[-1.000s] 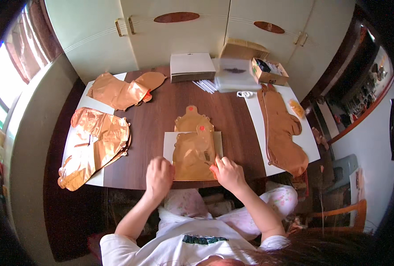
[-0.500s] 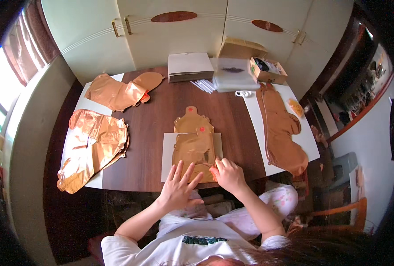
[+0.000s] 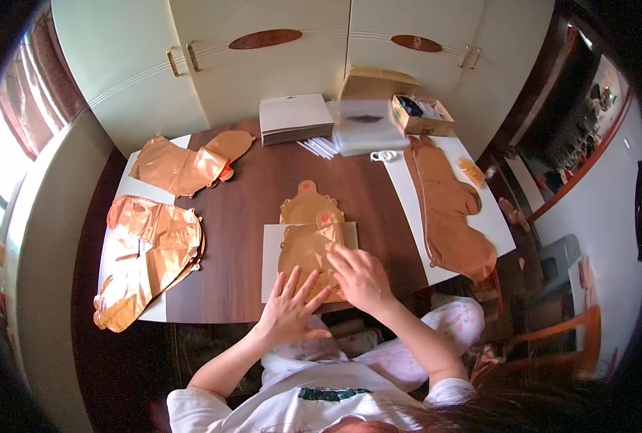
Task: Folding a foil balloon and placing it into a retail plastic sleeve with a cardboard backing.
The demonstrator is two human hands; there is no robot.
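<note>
A flat copper-coloured foil balloon point(image 3: 303, 247) lies folded on a white sheet of card point(image 3: 271, 242) at the table's near edge. Its upper end, a tabbed shape with a small red mark, reaches past the card, and a second tab with a red mark lies over it. My left hand point(image 3: 289, 299) rests on the balloon's lower left part, fingers spread. Across its right side, my right hand point(image 3: 363, 280) presses with the fingers stretched out flat, hiding the foil beneath. Neither hand grips anything.
More flat foil balloons lie at the left point(image 3: 158, 234), far left point(image 3: 191, 166) and right point(image 3: 447, 209). At the back are a stack of white card point(image 3: 295, 119), white sticks point(image 3: 318, 148), clear plastic bags point(image 3: 364, 126), a white cord point(image 3: 383, 156) and an open box point(image 3: 436, 124). An orange packet point(image 3: 471, 172) sits at right.
My right hand has shifted from the balloon's lower right edge inward and up onto the foil, and its curled fingers have straightened. The left hand stays spread in place. The view has tilted slightly.
</note>
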